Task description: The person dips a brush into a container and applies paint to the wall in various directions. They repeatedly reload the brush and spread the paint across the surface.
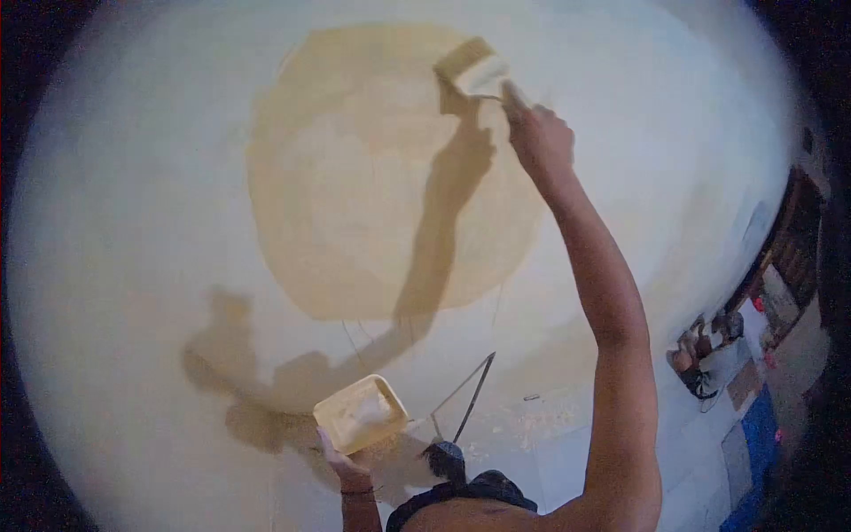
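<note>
A wide flat paintbrush (481, 78) is in my right hand (541, 137), its head at the upper right part of a big tan patch (355, 168) on the pale wall. My fingers are closed around its handle. Lower down, my left hand (341, 461) supports a cream-coloured plastic tub (355, 430) from below, tilted so its inside faces me. Whitish stuff lies inside the tub. The tub and my left hand are well apart from the brush.
Thin drip lines run down below the patch. A dark-bristled broom (445, 459) with a thin stick handle stands below, near my body. At the right are blue sheeting (753, 452) and a dark heap of items (705, 355). Arm shadows fall across the wall.
</note>
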Demonstrator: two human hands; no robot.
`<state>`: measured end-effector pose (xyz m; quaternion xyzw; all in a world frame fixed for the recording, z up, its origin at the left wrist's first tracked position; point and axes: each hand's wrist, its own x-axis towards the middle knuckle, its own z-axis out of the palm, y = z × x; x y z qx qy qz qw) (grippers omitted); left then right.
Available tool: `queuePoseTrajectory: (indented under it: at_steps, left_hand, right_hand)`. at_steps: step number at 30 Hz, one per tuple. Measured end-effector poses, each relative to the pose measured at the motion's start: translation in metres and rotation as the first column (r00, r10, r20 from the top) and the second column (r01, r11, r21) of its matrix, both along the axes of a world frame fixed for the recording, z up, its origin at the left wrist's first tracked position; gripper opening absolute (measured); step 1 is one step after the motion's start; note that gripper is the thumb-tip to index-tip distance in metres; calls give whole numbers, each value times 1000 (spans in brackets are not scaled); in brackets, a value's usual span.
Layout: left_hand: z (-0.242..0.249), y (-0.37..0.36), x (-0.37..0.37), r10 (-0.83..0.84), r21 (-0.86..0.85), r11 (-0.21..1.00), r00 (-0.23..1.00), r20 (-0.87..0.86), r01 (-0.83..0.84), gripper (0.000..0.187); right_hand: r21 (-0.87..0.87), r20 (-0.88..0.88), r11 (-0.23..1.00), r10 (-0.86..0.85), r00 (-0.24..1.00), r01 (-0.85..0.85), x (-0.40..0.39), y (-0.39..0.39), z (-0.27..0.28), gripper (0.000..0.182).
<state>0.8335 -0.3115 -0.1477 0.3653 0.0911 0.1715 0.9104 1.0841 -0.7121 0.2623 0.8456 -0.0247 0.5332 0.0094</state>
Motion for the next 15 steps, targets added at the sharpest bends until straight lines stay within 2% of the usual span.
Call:
queuePoseTrajectory:
  at_steps: [2,6,8,10,12,13,15]
  left_hand:
    - [1,-9,16,-14,-47,999,1000,14,14,62]
    - [9,-14,21,-7,24,1000,999,-32,8,62]
    - [8,-14,21,-22,56,998,999,-39,24,63]
    - [5,-14,19,21,50,999,994,-110,-15,66]
    - [3,-16,16,-14,21,1000,999,-41,15,67]
    - [7,-15,13,-32,-5,999,999,19,32,67]
    - [31,-23,5,9,61,998,999,-40,-6,67]
  right_hand:
    - [72,-85,994,-80,993,86,11,-27,-17,42]
    - [134,-109,982,-119,987,133,25,-37,-30,42]
    - [69,115,990,117,987,-125,36,-21,-15,40]
    - [6,88,993,118,989,-119,32,6,25,40]
    - [10,67,997,82,994,-83,34,16,43,41]
    - [18,37,998,61,997,-62,32,12,46,42]
    - [80,26,995,55,998,-57,13,-11,34,42]
